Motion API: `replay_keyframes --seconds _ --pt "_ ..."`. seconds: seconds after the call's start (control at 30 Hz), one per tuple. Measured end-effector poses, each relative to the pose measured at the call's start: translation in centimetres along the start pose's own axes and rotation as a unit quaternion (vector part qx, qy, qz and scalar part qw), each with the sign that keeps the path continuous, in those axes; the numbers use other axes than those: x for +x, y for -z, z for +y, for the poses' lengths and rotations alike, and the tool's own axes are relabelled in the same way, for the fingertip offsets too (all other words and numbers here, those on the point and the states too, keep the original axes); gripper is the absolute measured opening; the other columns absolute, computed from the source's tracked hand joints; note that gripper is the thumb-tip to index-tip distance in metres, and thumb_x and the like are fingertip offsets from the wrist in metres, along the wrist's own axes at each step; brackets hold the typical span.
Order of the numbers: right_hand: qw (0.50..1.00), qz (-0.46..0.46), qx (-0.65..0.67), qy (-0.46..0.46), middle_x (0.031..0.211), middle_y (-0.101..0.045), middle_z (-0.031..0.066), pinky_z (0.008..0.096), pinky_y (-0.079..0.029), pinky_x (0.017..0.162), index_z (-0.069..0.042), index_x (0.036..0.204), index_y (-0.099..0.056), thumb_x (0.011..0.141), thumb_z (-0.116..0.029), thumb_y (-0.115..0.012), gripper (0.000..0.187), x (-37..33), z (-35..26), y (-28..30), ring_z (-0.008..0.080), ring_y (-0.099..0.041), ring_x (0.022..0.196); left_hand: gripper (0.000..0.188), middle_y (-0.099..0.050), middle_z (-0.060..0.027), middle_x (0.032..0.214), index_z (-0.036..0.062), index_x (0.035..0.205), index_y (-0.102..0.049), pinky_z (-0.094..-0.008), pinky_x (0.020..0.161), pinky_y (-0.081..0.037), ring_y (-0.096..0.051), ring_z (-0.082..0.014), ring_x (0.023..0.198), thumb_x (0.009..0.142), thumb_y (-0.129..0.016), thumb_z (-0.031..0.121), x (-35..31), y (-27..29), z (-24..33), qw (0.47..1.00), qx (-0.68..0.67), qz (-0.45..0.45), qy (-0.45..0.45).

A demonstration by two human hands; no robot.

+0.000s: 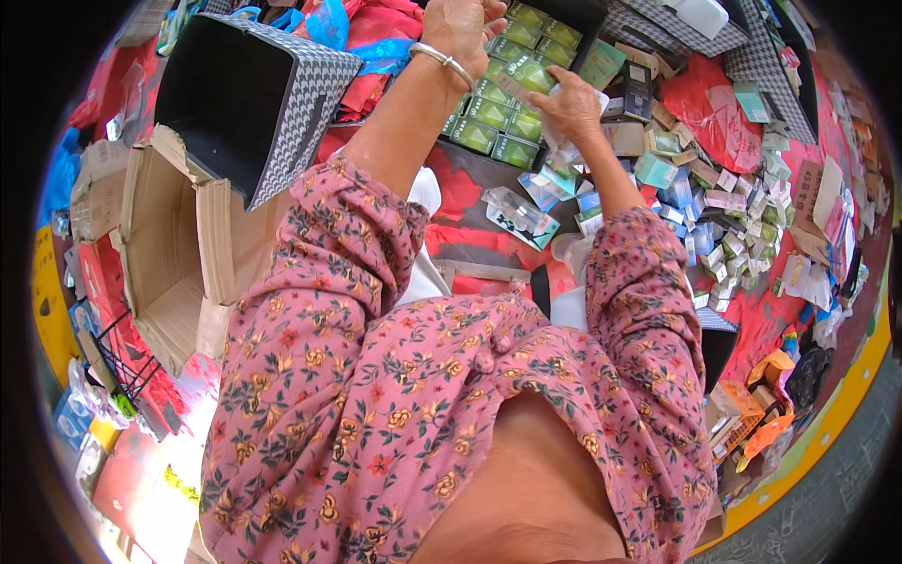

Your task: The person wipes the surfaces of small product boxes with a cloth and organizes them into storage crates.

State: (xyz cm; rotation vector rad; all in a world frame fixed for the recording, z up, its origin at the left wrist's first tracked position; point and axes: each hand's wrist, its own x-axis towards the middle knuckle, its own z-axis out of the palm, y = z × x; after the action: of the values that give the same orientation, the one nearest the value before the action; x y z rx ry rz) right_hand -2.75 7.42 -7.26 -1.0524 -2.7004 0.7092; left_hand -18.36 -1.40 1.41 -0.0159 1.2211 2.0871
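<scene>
A dark box (583,19) full of green-and-white small packs (493,111) in rows lies in front of me at the top of the view. My left hand (458,33), with a pale bangle on its wrist, is over the box's left side. Its fingers are curled, and the upper frame edge partly cuts them off; what they hold, if anything, is hidden. Over the right side of the packs, my right hand (571,108) pinches a crumpled piece of clear plastic film (562,148). A pale strip (515,89) sticks out near its fingertips.
Many small cartons (728,211) are heaped on red cloth at the right. At the left stand a black-lined houndstooth box (235,99) and an open brown cardboard box (169,235). A clear plastic package (521,216) lies nearer me. An orange basket (738,414) is at lower right.
</scene>
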Motion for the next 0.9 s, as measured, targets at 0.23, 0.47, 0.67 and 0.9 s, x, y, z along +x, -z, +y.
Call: replay_keyframes --seconds 0.23,0.47,0.67,0.9 --pt "0.996 -0.064 -0.055 0.017 0.104 -0.057 0.009 0.0371 -0.043 0.08 -0.012 0.111 -0.052 0.067 -0.034 -0.068 0.051 1.9 1.3 -5.8 0.0261 -0.054 0.098 0.039 -0.051 -0.0073 0.085 0.0019 0.106 -0.044 -0.0283 0.062 -0.044 -0.053 -0.0167 0.073 0.068 -0.05 0.0 -0.8 0.1 0.9 0.999 -0.016 -0.016 0.033" --pt "0.989 -0.122 -0.083 -0.009 0.106 -0.058 0.0106 0.037 -0.043 0.081 -0.015 0.115 -0.052 0.066 -0.034 -0.068 0.055 3.1 1.9 -8.1 0.0266 -0.055 0.098 0.033 -0.051 -0.006 0.084 0.0024 0.101 -0.047 -0.0268 0.063 -0.044 -0.053 -0.0164 0.074 0.069 -0.05 -0.001 -1.4 -0.1 1.5 0.999 -0.013 -0.02 0.037" --pt "0.978 -0.197 0.002 -0.074 0.107 -0.058 0.0133 0.0357 -0.042 0.084 -0.02 0.12 -0.05 0.072 -0.031 -0.063 0.051 3.5 4.4 -10.2 0.0285 -0.054 0.1 0.031 -0.051 -0.0051 0.084 0.0034 0.1 -0.048 -0.0264 0.063 -0.045 -0.053 -0.0159 0.074 0.069 -0.05 0.0 -1.8 -0.6 0.8 0.999 -0.004 -0.012 0.052" --pt "0.952 -0.153 0.223 -0.142 0.087 -0.063 0.0149 0.0297 -0.048 0.066 -0.002 0.115 -0.052 0.075 -0.014 -0.057 0.042 5.5 9.9 -8.1 0.0206 -0.06 0.075 0.033 -0.051 -0.0058 0.086 0.0023 0.102 -0.048 -0.0271 0.064 -0.045 -0.053 -0.016 0.074 0.069 -0.05 0.0 -1.7 -0.9 0.7 0.999 0.016 -0.011 0.051"
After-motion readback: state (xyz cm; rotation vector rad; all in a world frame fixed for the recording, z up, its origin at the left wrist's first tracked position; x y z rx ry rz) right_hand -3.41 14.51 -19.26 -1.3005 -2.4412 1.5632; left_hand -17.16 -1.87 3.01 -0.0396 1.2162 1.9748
